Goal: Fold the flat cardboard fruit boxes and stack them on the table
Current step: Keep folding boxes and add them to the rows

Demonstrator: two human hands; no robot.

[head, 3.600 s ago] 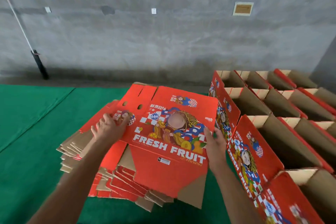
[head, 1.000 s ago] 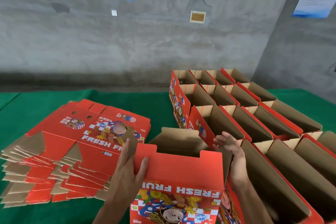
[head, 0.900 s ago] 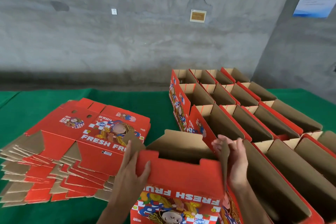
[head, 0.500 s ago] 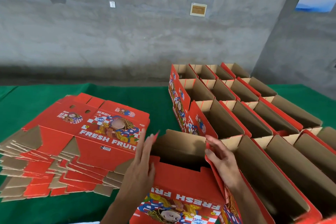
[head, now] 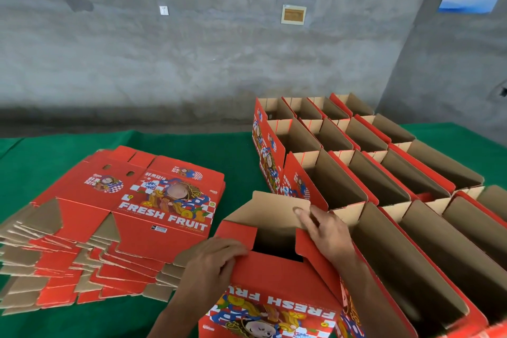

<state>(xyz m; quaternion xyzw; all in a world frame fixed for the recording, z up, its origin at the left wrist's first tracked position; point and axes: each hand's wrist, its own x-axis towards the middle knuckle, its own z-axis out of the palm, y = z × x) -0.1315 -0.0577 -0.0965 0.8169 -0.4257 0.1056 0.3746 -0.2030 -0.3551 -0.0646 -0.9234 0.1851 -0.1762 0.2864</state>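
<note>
A half-erected red "FRESH FRUIT" box stands at the near edge of the green table, its top open. My left hand rests with bent fingers on the box's left red flap, at the near panel's corner. Across the right red flap lies my right hand, its fingertips touching the brown inside of the far flap. A fanned stack of flat red boxes lies to the left, apart from the box.
Several erected open-topped boxes stand in tight rows on the right, touching the box under my hands. A grey concrete wall with posters stands behind the table. Green cloth shows between the flat stack and the rows.
Since 3.6 s ago the flat box has been lifted off the stack and opened up. In the last half second my left hand came down onto the left flap and my right hand reached the far flap.
</note>
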